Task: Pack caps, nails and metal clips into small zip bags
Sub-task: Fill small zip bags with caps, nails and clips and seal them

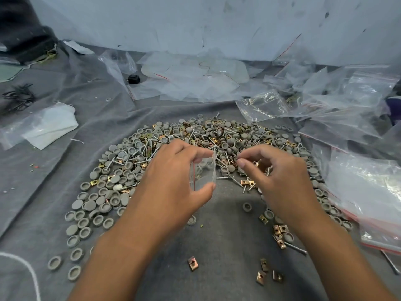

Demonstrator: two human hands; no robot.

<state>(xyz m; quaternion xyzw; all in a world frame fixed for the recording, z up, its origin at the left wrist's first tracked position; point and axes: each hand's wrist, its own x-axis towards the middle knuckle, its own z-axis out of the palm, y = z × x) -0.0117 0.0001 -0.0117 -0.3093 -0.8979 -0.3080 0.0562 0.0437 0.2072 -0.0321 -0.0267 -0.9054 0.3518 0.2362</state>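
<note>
Left hand (pixel 173 181) holds a small clear zip bag (pixel 204 173) above the grey cloth (pixel 217 235), fingers curled on the upper edge and thumb under the lower corner. Bag's red seal line runs roughly upright, so the mouth appears to face sideways, toward the other hand. A few grey shapes show through the film; cannot tell whether they are inside or belong to the heap behind.

Right hand (pixel 275 172) is beside the bag, apart from it, fingers curled with thumb and forefinger pinched together. Something brassy and a thin metal shank show under the curled fingers, probably a metal clip and a nail; what the pinch itself grips is too small to make out.

Supply: a crescent heap of grey caps (pixel 95 205), nails (pixel 236 181) and brass metal clips (pixel 280 230) lies just beyond and around both hands. Spare empty zip bags (pixel 262 105) lie further back and to the right.

Step in hand, as judged: feeding picked parts into the bag.

Doing it well:
- Spread the mouth with the left fingers so it gapes before the right hand arrives.
- Tip the mouth upward, or parts will likely slide out.
- Lead nails in head first; points can snag or pierce thin film.
- Release only once the fingertips are past the seal.
</note>
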